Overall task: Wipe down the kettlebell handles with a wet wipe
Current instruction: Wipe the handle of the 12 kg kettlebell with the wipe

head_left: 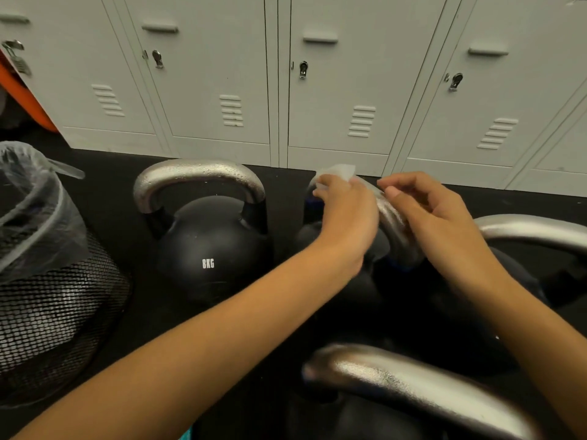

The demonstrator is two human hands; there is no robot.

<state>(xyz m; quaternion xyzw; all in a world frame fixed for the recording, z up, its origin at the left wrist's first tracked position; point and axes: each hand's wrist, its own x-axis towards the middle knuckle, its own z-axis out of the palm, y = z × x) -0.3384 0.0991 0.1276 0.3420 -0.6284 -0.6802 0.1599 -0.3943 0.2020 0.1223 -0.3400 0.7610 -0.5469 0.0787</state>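
Several black kettlebells with silver handles stand on the dark floor. My left hand [344,206] grips a white wet wipe [336,173] against the top of the middle kettlebell's handle [394,223]. My right hand [435,214] hovers just right of that handle, fingers loosely curled, holding nothing that I can see. To the left stands an 8KG kettlebell [208,249] whose handle [197,176] carries water droplets. Another handle [413,385] is close at the bottom, and one more [536,230] at the right edge.
A black mesh bin [54,300] with a clear plastic liner stands at the left. Grey lockers [317,90] line the wall behind the kettlebells. An orange object [22,93] shows at the far left.
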